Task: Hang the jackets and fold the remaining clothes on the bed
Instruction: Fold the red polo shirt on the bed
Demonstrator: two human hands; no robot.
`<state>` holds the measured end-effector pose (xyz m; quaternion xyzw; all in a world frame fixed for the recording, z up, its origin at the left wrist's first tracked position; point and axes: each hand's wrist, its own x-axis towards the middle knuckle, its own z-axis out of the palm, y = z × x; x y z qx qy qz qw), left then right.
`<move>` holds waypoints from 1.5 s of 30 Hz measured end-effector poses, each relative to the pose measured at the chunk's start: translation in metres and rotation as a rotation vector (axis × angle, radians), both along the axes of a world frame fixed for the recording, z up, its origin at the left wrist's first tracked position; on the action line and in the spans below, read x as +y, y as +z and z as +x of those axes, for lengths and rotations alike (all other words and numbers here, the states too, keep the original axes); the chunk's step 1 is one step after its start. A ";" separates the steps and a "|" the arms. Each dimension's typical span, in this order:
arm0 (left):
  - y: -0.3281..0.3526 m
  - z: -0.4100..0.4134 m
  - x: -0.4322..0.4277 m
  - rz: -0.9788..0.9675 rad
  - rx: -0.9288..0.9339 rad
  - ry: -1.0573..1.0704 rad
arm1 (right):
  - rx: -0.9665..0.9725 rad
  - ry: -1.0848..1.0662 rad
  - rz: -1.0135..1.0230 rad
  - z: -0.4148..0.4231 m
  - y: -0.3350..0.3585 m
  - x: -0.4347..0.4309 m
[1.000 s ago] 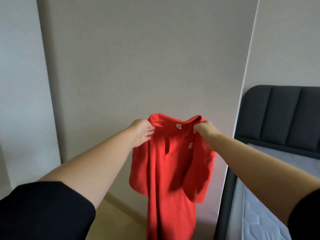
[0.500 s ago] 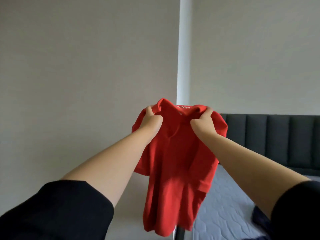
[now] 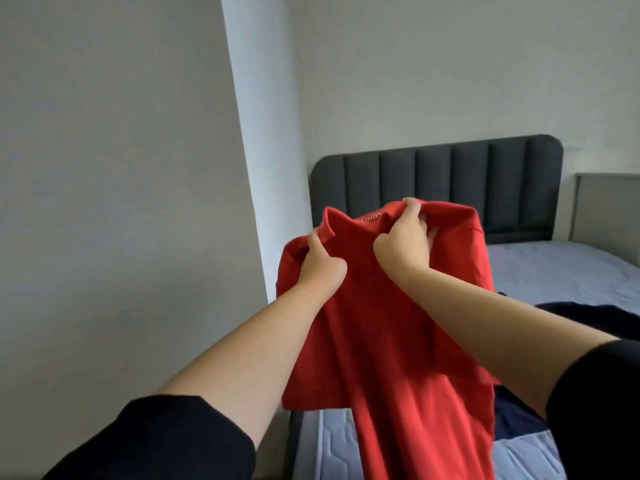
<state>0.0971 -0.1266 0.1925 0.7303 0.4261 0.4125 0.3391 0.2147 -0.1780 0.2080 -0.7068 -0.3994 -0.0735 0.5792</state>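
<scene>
Turning from the bare wall, you now face the grey quilted bed (image 3: pixel 561 271), left hand (image 3: pixel 320 268) and right hand (image 3: pixel 403 242) close together, gripping the collar of the red polo shirt (image 3: pixel 381 334) in mid-air, not yet folded, while what seems dark navy clothing (image 3: pixel 609 318) waits on the mattress.

free: bare stretch of bed (image 3: pixel 554 271) between headboard (image 3: pixel 433 181) and dark clothes (image 3: pixel 616 317) | left: wall (image 3: pixel 104 202) and pillar (image 3: pixel 263 133) close it off | front: shirt (image 3: pixel 381 341) hangs over bed edge, screening the near corner
</scene>
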 end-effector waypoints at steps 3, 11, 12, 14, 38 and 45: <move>-0.087 0.024 0.024 -0.168 0.300 -0.034 | -0.032 -0.007 -0.288 0.026 -0.098 0.017; -0.197 0.060 0.093 -0.179 0.390 -0.194 | -0.138 0.065 -0.575 0.071 -0.213 0.093; -0.198 0.065 0.106 -0.134 0.324 -0.212 | -0.152 0.082 -0.523 0.080 -0.206 0.110; -0.202 0.074 0.130 -0.110 0.254 -0.275 | -0.068 0.140 -0.452 0.098 -0.191 0.139; -0.344 -0.002 0.183 -0.414 0.708 0.195 | -0.382 0.171 -1.189 0.064 -0.408 0.095; -0.336 0.006 0.170 -0.987 -0.414 0.577 | -0.389 -0.169 -1.357 0.109 -0.357 0.087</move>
